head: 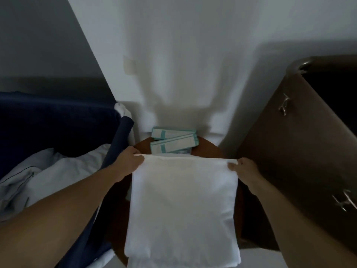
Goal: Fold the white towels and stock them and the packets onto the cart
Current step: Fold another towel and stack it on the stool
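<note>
The person stands at a small round wooden table pushed up against a white wall. Both arms reach out over it. The left hand pinches the far left corner of a white towel, and the right hand pinches the far right corner, thumbs on top, so the far edge is pulled out straight between them. The towel looks folded over on itself, a smooth rectangle that covers the middle of the table, and its near end reaches past the table's near edge. A second layer shows along that near end.

Just beyond the towel, at the far side of the table by the wall, lie a few flat packets with teal edging, stacked loosely and overlapping at angles.

To the left is dark blue fabric with rumpled white linen heaped against it. To the right stands a brown cabinet with metal handles.
</note>
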